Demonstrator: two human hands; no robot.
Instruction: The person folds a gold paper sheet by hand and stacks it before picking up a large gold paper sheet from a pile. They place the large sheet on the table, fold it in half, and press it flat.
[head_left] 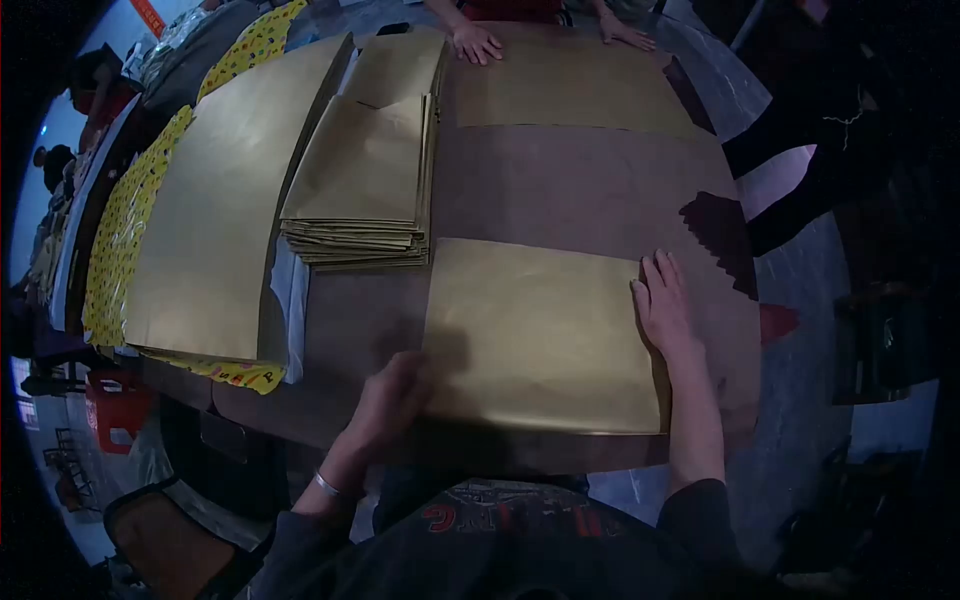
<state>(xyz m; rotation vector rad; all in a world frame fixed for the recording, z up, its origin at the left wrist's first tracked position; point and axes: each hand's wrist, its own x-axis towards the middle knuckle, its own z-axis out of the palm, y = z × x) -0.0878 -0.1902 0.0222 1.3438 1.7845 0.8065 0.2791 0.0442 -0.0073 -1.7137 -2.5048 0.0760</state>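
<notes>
A golden-brown kraft paper sheet [540,335], seemingly folded, lies flat on the table in front of me. My right hand [664,305] rests on its right edge, fingers stretched out and pointing away from me. Beside the lower left edge is my left hand [393,393], its fingers curled together and slightly blurred; whether it pinches anything there is hidden. A shadow falls on the paper near that hand. Just beyond, to the left, stands a thick stack of folded kraft paper [360,165].
A pile of large flat kraft sheets [230,200] lies at the left over yellow patterned wrapping [135,225]. Across the brown-covered table [590,180], another person's hands [476,43] rest on a further kraft sheet [570,85]. A red stool [118,410] stands lower left.
</notes>
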